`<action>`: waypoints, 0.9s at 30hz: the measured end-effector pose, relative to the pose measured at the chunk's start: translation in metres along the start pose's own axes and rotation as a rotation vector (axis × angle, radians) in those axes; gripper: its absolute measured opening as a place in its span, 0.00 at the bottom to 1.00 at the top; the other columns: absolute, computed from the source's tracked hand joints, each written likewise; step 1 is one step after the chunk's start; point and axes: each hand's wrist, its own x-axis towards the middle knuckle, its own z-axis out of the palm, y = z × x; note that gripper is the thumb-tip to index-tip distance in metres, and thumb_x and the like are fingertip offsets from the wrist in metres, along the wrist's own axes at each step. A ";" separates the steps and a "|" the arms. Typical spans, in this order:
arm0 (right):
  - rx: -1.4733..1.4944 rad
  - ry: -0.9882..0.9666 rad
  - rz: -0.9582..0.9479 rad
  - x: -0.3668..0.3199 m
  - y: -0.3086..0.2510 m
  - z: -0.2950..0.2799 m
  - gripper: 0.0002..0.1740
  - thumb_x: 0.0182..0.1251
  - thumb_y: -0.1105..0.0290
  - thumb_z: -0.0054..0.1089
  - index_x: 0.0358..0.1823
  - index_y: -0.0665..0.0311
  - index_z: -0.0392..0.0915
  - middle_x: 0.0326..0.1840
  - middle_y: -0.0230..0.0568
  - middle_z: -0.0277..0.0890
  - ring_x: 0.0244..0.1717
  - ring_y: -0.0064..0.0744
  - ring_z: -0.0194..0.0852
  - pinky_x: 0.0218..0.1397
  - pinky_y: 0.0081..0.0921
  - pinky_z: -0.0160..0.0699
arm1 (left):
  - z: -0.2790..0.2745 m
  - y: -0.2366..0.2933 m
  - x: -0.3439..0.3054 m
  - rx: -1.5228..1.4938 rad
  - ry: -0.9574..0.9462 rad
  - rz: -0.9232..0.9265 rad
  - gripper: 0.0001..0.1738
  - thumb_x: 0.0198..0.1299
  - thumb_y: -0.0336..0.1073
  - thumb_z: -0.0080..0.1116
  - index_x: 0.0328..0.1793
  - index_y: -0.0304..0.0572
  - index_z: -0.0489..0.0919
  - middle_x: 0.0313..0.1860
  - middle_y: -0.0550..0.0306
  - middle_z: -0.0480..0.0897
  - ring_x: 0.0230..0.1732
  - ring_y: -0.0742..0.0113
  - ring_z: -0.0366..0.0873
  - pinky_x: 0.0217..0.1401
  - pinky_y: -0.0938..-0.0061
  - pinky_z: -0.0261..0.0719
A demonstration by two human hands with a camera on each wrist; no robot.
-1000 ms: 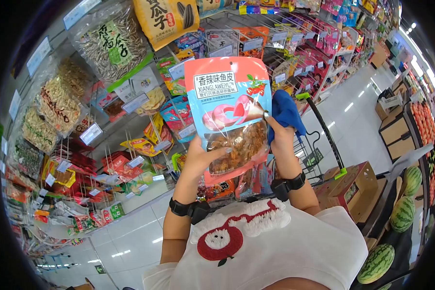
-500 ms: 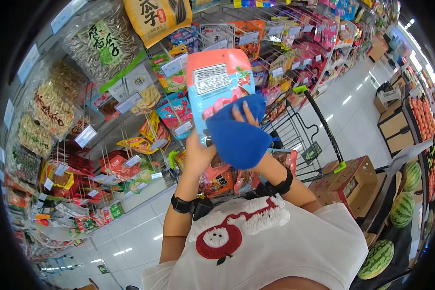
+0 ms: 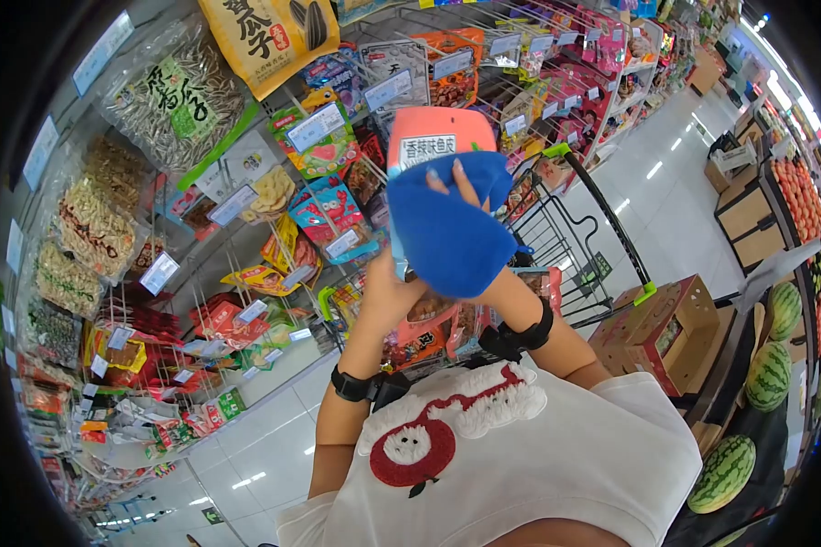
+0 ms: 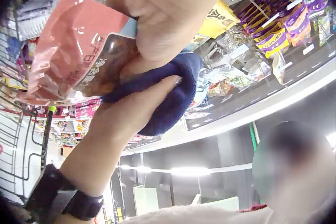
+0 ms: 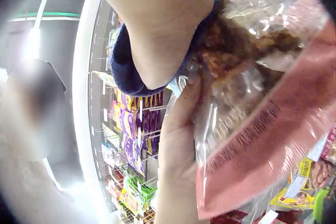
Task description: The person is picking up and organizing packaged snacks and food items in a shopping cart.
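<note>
My left hand [image 3: 388,294] grips a pink and light-blue snack bag [image 3: 440,129] by its lower left side, held upright in front of the chest. Through the bag's clear window, brown pieces [image 5: 236,77] show in the right wrist view. A blue cloth [image 3: 452,239] lies over the bag's front and hides most of its print. My right hand [image 3: 462,182] holds this cloth against the bag, two fingers showing over its upper part; the rest of that hand is covered. In the left wrist view its thumb [image 4: 165,88] lies along the cloth.
Shelves on the left carry hanging snack packets [image 3: 324,219] and price tags [image 3: 160,273]. Just beyond the right forearm stands a black wire shopping cart [image 3: 556,251], with packets under my hands. A cardboard box [image 3: 693,342] and several watermelons [image 3: 768,376] are at the right.
The right hand has moved from the bag's right edge across its front, carrying the blue cloth over the printed face. Bag and hands have since shifted slightly right; the left hand keeps its grip.
</note>
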 end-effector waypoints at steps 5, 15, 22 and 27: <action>0.077 0.118 -0.151 -0.022 0.004 0.035 0.26 0.50 0.53 0.55 0.52 0.49 0.70 0.65 0.38 0.56 0.67 0.55 0.44 0.60 0.62 0.44 | -0.011 -0.010 0.011 -0.027 0.176 0.127 0.22 0.43 0.22 0.58 0.48 0.34 0.71 0.37 0.51 0.80 0.38 0.67 0.78 0.41 0.74 0.74; 0.074 0.281 0.185 -0.004 0.032 0.004 0.21 0.55 0.63 0.52 0.51 0.60 0.70 0.58 0.51 0.61 0.61 0.55 0.50 0.61 0.47 0.50 | -0.009 0.002 0.003 0.001 -0.035 0.069 0.23 0.42 0.25 0.65 0.47 0.33 0.72 0.39 0.56 0.79 0.41 0.72 0.76 0.44 0.75 0.74; 0.084 0.187 0.157 0.013 0.028 0.000 0.18 0.58 0.65 0.52 0.51 0.60 0.71 0.55 0.48 0.66 0.56 0.46 0.62 0.54 0.42 0.62 | -0.008 -0.002 0.004 0.037 -0.032 0.054 0.21 0.42 0.25 0.65 0.45 0.32 0.73 0.38 0.56 0.79 0.40 0.72 0.76 0.44 0.74 0.74; 0.113 0.080 -0.118 0.021 -0.008 0.016 0.32 0.48 0.55 0.58 0.57 0.52 0.67 0.67 0.43 0.52 0.70 0.55 0.37 0.61 0.63 0.36 | -0.021 -0.005 0.010 0.007 0.128 0.121 0.17 0.46 0.26 0.58 0.45 0.32 0.73 0.37 0.54 0.80 0.38 0.68 0.77 0.42 0.74 0.73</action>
